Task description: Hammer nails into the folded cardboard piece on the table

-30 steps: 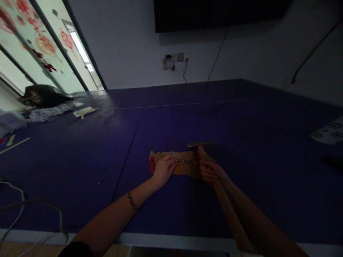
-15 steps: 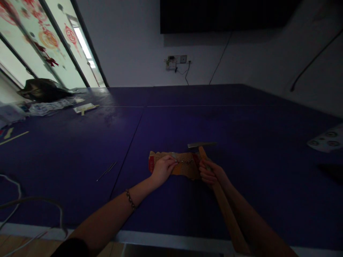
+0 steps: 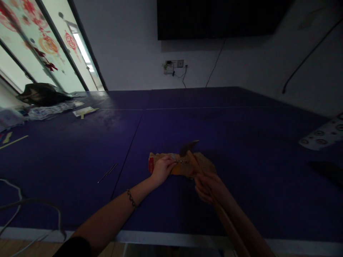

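A torn piece of brown cardboard [image 3: 205, 162] with a red printed end lies on the blue table. My left hand [image 3: 163, 168] rests on it, thumb and fingers pinched together at a row of small shiny bits [image 3: 182, 161]. Whatever sits between those fingertips is too small to make out. Wrapped around a wooden handle, my right hand [image 3: 207, 186] holds a hammer [image 3: 189, 147]. The metal head is tilted above the cardboard, just right of my left fingertips. Its long handle runs back along my right forearm.
Thin metal rods [image 3: 107, 173] lie to the left on the blue table [image 3: 160, 128]. Cables [image 3: 34, 203] loop at the near left. A white pack [image 3: 85, 111] and a dark bag [image 3: 44, 93] sit far left. A patterned white item [image 3: 321, 135] is at the right edge.
The hammer has moved left, its head turning and now over the cardboard. My right hand has shifted slightly left and nearer. My left hand keeps its place. The whole view has shifted slightly.
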`<state>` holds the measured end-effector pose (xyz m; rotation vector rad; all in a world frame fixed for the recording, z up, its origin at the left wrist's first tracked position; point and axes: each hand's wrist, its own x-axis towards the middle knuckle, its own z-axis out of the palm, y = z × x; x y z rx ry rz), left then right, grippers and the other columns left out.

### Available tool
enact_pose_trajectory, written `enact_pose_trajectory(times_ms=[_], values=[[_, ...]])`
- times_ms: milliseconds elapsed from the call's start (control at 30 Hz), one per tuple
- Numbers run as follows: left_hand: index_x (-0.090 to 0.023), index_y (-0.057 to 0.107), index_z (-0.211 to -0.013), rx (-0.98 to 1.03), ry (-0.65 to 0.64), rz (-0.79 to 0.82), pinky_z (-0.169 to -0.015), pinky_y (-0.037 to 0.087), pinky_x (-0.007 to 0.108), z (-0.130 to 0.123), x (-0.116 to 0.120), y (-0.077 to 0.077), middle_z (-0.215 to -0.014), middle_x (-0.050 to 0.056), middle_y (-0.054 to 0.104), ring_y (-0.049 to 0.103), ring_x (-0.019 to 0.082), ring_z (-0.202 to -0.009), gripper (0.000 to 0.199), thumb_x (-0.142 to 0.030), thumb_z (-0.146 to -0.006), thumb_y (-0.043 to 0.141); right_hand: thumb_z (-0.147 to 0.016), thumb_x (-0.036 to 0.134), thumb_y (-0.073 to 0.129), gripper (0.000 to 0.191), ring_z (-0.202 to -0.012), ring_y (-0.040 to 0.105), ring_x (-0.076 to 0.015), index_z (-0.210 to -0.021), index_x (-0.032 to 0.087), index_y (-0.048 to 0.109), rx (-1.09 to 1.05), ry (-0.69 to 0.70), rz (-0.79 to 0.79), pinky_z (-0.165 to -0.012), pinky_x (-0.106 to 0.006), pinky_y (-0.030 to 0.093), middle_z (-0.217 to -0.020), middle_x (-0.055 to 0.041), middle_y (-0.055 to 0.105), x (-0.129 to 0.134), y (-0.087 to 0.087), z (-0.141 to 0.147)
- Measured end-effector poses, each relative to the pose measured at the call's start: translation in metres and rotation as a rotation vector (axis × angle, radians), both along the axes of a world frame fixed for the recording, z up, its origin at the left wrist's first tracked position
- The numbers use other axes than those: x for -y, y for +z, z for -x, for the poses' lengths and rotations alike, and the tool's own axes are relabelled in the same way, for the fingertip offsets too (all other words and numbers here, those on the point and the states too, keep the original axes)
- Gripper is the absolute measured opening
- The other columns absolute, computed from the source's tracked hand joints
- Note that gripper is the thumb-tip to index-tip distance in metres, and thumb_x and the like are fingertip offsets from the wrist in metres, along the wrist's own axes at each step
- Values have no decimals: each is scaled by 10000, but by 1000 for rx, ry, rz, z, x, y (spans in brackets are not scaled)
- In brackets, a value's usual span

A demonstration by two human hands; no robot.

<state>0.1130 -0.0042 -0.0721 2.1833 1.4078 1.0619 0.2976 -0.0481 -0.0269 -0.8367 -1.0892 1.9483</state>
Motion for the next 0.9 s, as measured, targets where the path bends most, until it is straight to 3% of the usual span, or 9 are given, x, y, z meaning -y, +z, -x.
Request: enact_pose_trajectory(times_ms=[167, 900], values=[[-150, 663, -693, 9, -10, 3, -709, 457, 247, -1, 1, 2, -790, 38, 625, 577, 140, -749, 182, -158, -791, 511, -638, 420, 592, 372, -212, 238, -28, -854, 131, 501, 157, -112, -85, -238, -147, 163, -315, 134, 346, 23, 12, 24], [-159, 671, -693, -20, -6, 2, -697, 446, 264, -1, 1, 4, -752, 39, 619, 566, 151, -730, 210, -144, -792, 487, -647, 380, 541, 370, -201, 258, -41, -885, 97, 547, 235, -156, -92, -242, -158, 159, -291, 125, 358, 26, 12, 43]])
